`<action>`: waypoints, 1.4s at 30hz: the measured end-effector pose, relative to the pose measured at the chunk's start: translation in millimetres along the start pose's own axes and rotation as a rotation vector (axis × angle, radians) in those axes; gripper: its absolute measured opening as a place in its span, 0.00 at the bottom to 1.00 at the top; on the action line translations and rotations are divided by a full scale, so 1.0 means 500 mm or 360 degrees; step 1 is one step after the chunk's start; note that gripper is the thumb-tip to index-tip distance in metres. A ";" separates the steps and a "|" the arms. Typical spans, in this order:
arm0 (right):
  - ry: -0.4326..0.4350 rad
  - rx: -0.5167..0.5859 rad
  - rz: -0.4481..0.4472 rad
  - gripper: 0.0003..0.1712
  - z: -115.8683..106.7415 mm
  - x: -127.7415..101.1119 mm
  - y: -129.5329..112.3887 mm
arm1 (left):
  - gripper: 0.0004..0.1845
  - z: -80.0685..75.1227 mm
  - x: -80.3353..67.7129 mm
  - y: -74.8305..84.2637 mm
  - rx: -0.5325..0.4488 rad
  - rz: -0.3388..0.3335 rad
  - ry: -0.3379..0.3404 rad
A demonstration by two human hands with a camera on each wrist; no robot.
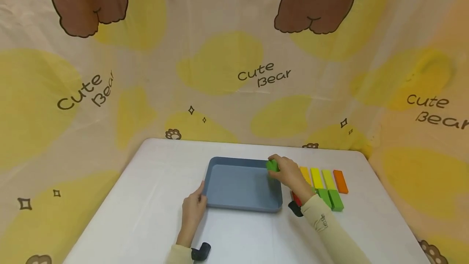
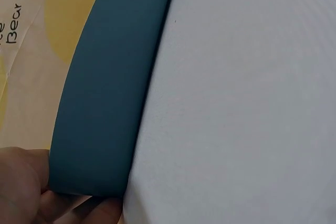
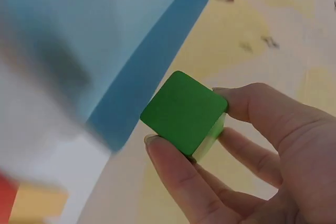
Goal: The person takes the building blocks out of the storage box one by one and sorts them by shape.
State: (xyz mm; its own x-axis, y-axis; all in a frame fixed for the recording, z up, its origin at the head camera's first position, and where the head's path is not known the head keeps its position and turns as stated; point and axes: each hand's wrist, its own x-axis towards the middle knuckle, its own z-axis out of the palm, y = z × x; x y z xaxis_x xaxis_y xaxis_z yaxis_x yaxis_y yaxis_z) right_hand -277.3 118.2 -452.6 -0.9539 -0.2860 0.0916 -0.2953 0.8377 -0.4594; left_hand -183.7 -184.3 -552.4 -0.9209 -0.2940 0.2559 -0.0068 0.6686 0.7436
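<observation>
— So, what does the right wrist view give you that the head view doesn't?

— Up close it shows the green block (image 3: 184, 113) pinched between thumb and fingers (image 3: 176, 174) of the right hand (image 3: 252, 161), with one square face turned to the camera. From the head view the same block (image 1: 272, 165) is just a small green patch at the fingertips of the right hand (image 1: 289, 174).

— And the left wrist view?

— Mostly the outer wall of the blue tray (image 2: 105, 103) against the white table (image 2: 236, 103), with the left hand (image 2: 26, 187) curled round the tray's near left corner. The head view shows the left hand (image 1: 193, 209) resting there on the tray (image 1: 216, 199).

— Where is the block relative to the tray?

— Held over the tray's far right corner, right at the rim. Whether it touches the rim I cannot tell.

— How many pieces on the table (image 1: 146, 215)?

— One tray. To its right, a far row of four long blocks: light orange (image 1: 305, 174), yellow (image 1: 316, 177), yellow-green (image 1: 328, 179), orange (image 1: 340, 181). Nearer, two green blocks (image 1: 331, 199) side by side, and a bit of red block (image 1: 296, 199) showing beside the right wrist.
</observation>
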 end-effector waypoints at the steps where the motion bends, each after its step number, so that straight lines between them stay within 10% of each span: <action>1: 0.0000 0.0001 0.0026 0.27 -0.007 -0.006 0.011 | 0.25 0.000 0.001 0.000 0.0001 -0.0001 -0.0001; 19: -0.0011 0.0009 0.0278 0.31 -0.136 -0.139 0.219 | 0.26 -0.005 0.025 -0.001 -0.0015 0.0018 -0.0028; 42: -0.0113 -0.0128 0.0481 0.29 -0.116 -0.233 0.352 | 0.26 -0.001 0.007 -0.001 -0.0009 -0.0062 -0.0066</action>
State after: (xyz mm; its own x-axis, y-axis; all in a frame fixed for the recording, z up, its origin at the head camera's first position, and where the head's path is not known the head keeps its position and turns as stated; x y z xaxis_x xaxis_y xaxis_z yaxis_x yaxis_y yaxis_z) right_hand -221.4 325.8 -493.0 -0.9937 -0.0478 -0.1018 -0.0050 0.9230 -0.3848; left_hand -186.6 -185.9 -551.4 -0.9354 -0.2910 0.2007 -0.0411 0.6534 0.7559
